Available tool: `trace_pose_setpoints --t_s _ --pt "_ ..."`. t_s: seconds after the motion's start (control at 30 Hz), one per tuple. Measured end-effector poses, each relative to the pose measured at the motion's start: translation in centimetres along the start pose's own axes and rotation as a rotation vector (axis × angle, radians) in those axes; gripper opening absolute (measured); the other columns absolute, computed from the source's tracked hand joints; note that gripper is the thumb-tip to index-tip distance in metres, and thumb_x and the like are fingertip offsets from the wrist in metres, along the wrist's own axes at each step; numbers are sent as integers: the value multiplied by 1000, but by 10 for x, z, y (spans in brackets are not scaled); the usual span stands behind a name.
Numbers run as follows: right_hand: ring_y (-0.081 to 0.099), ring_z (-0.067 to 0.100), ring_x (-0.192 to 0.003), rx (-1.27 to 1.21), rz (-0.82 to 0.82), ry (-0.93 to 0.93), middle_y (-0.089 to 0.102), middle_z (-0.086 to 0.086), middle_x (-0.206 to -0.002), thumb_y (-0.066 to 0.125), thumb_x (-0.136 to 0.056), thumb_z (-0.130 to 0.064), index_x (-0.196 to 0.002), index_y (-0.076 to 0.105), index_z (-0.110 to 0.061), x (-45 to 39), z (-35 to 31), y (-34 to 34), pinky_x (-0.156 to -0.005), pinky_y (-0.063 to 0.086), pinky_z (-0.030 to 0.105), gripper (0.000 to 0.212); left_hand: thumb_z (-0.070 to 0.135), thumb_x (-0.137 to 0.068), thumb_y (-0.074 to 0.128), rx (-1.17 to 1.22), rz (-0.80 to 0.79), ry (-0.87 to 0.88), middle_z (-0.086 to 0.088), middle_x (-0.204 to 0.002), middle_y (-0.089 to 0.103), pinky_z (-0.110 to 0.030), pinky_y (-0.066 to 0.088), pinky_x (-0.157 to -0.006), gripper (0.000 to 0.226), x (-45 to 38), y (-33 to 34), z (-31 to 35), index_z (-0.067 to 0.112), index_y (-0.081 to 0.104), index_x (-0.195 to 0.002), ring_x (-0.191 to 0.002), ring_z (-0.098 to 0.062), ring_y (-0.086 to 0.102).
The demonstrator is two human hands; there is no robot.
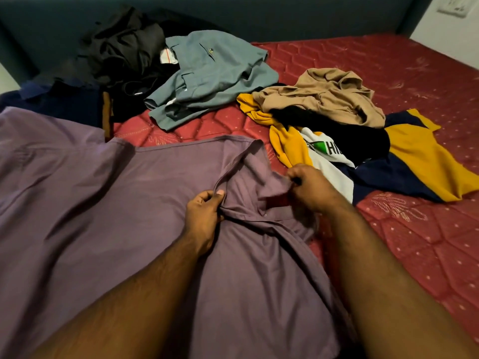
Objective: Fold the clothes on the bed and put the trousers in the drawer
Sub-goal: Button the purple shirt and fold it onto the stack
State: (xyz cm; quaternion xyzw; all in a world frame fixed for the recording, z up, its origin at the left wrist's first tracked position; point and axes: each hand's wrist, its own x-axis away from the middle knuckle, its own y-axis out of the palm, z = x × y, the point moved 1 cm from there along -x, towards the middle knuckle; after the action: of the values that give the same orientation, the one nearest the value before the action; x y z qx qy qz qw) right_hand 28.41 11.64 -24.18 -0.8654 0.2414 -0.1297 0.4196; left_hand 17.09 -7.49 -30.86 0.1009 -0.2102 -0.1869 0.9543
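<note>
A person's two bare forearms reach from the near edge over a purple collared shirt spread across the near left of a bed with a red quilted mattress. The left hand grips a bunched fold of the shirt beside the collar, fingers curled and thumb pressed on the cloth. The right hand, just to the right, pinches the collar's other side between curled fingers and thumb. A small button shows on the placket between the two hands.

Unfolded clothes lie farther back on the mattress. At far centre, a grey-blue pair of trousers with a buttoned back pocket lies crumpled. To its left and partly under it, a heap of black garments rests against the dark teal headboard. A navy blue garment sits at the far left, touching the purple shirt's far edge. At right, a tan garment tops a pile with a black piece beneath it, and under both spreads a yellow, navy and white shirt bearing a green printed logo, its near edge just beside the right hand. A white wall with a switch plate shows at the far right corner. No drawer is in view.
</note>
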Motion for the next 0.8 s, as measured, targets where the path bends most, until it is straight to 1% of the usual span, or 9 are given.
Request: trace_pose_setpoints --t_s 0.17,0.23,0.33,0.4,0.47,0.53,0.63,0.7,0.8 --pt "61 35 -93 202 105 128 65 13 -94 59 -68 3 -56 60 -25 8 32 -24 -79 49 36 30 16 -91 68 -47 -14 -4 -2 -67 63 -32 49 -69 17 3 1 2 13 64 -74 -68 -15 55" --pt "61 32 -100 157 159 56 66 6 -102 55 -75 -13 -75 69 -29 10 18 -16 -87 49 37 22 18 -90 68 -52 -19 0 0 -66 64 -31 50 -70 15 6 3 5 12 64 -76 -68 -14 56" --pt "61 19 -109 74 -105 17 65 -1 -120 70 -82 -18 -114 68 -24 16 1 3 -93 49 31 33 22 -88 70 -87 -56 -3 0 -72 68 -32 52 -73 12 12 5 9 13 66 -82 -72 -14 62" --pt "62 16 -101 276 -203 86 67 -6 -110 76 -77 -21 -100 70 -33 22 2 10 -86 50 31 26 22 -88 70 -94 -84 -5 -5 -80 70 -36 54 -77 10 16 7 15 12 68 -87 -78 -19 65" --pt "59 19 -98 395 -137 183 66 -6 -103 77 -75 -23 -82 67 -33 24 9 2 -85 48 34 16 22 -92 66 -88 -125 -18 -5 -83 70 -34 57 -66 8 21 19 26 14 67 -92 -74 -19 65" --pt "60 23 -95 304 -105 282 67 0 -100 72 -76 -16 -71 65 -32 25 15 -7 -84 51 36 19 22 -95 61 -41 -227 -55 -2 -80 67 -33 56 -52 5 30 37 39 18 63 -96 -65 -17 64" --pt "68 23 -79 -1 -48 409 72 6 -88 70 -81 -20 -71 67 -23 27 23 -13 -78 57 35 11 16 -97 57 6 -314 -95 -1 -77 68 -36 57 -51 13 39 59 50 23 59 -108 -62 -21 64" --pt "66 25 -80 -86 75 496 69 5 -87 74 -79 -29 -82 65 -18 28 26 -10 -78 56 38 15 9 -97 55 10 -257 -113 -6 -81 69 -37 56 -49 24 40 63 48 21 55 -118 -62 -24 66" --pt "60 27 -94 -95 56 566 59 5 -100 77 -72 -14 -101 59 -20 27 27 -3 -82 54 36 34 -3 -94 52 -64 -169 -70 -11 -85 69 -36 56 -51 36 41 62 34 14 54 -126 -64 -27 64"
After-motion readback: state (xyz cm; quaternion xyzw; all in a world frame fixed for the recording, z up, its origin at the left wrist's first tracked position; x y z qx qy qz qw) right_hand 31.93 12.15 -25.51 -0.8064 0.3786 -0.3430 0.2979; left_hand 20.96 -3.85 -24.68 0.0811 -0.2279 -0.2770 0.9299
